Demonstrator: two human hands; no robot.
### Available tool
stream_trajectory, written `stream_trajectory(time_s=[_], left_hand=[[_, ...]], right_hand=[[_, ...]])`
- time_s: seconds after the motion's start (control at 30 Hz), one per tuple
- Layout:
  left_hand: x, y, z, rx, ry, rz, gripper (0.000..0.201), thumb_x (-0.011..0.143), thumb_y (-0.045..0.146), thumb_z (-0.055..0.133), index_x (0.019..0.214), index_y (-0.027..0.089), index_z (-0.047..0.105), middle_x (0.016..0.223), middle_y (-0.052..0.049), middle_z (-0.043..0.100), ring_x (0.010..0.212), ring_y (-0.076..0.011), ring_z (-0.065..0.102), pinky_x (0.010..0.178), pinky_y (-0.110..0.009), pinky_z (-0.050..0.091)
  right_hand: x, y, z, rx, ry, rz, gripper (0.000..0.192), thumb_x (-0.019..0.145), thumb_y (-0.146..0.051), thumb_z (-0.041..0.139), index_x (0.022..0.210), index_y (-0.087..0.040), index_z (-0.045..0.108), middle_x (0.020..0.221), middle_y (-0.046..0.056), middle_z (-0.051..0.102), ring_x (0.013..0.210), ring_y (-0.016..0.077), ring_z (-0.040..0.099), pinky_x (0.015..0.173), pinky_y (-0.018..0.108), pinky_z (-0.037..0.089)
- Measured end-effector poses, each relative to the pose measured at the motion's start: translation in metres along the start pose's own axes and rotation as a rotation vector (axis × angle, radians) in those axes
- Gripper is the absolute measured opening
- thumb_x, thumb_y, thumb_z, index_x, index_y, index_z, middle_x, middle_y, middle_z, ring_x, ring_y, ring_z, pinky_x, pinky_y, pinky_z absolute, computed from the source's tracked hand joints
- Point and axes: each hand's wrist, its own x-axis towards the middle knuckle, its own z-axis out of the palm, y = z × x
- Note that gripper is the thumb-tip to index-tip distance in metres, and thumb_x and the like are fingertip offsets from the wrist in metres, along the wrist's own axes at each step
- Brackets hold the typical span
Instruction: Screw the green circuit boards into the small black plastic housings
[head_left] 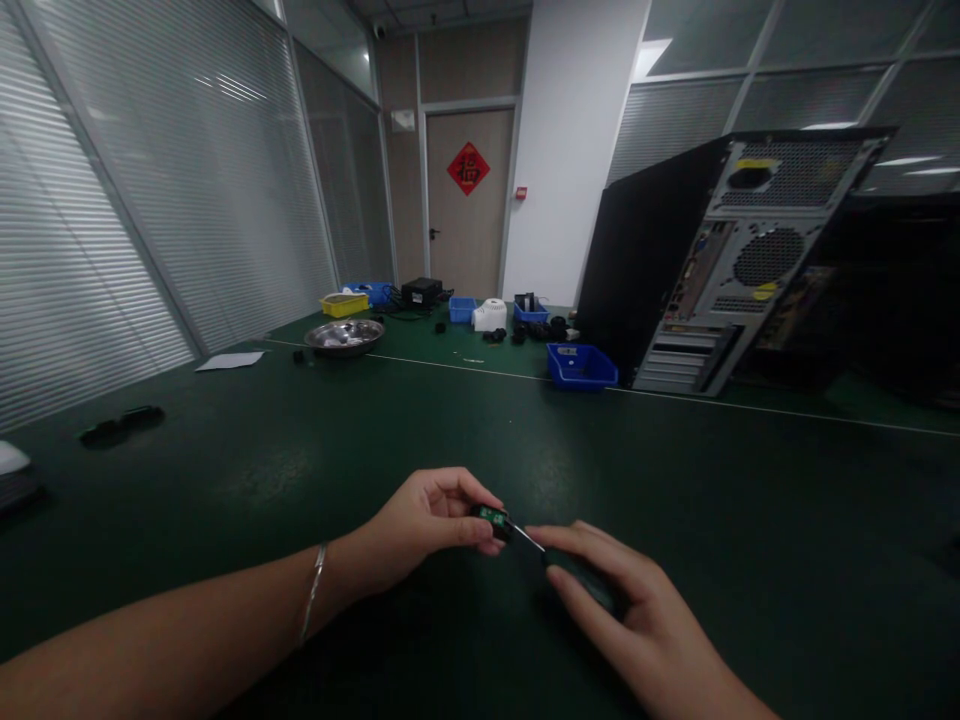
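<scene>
Low over the green table (450, 420), the left hand (420, 525) pinches a small green circuit board (491, 517) between thumb and fingertips, closed tight on it, holding it just above the mat. The right hand (637, 620) is wrapped around the dark handle of a screwdriver (577, 578), fingers curled shut on it, forefinger laid along the top. The tool's long axis runs from lower right to upper left, and its thin metal shaft points straight at the board, the tip touching or all but touching the board's right edge; I cannot tell which. So the board lies directly left of the tool, in line with it. Well behind stand a blue bin (581, 365) and an open computer case (720, 265).
</scene>
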Motion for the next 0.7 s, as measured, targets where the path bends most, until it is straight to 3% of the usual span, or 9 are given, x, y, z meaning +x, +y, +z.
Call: stream_trajectory(time_s=[0.47, 0.7], left_hand=[[0.0008, -0.0027, 0.0006, -0.036, -0.007, 0.011, 0.021, 0.074, 0.014, 0.076, 0.091, 0.01, 0.065, 0.087, -0.009, 0.074, 0.074, -0.016, 0.072, 0.071, -0.029, 0.057], [0.0001, 0.0003, 0.003, -0.006, 0.014, 0.032, 0.019, 0.074, 0.013, 0.076, 0.091, 0.01, 0.067, 0.092, -0.007, 0.073, 0.076, -0.0141, 0.07, 0.072, -0.026, 0.056]], right_hand=[[-0.0021, -0.0032, -0.0011, 0.033, -0.002, -0.007, 0.029, 0.093, -0.03, 0.054, 0.118, -0.024, 0.066, 0.101, 0.007, 0.07, 0.099, 0.0232, 0.065, 0.089, 0.035, 0.051], [-0.0021, -0.0071, -0.0022, 0.07, -0.01, -0.013, 0.027, 0.092, -0.028, 0.055, 0.116, -0.024, 0.068, 0.1, 0.006, 0.072, 0.096, 0.0226, 0.067, 0.084, 0.031, 0.054]])
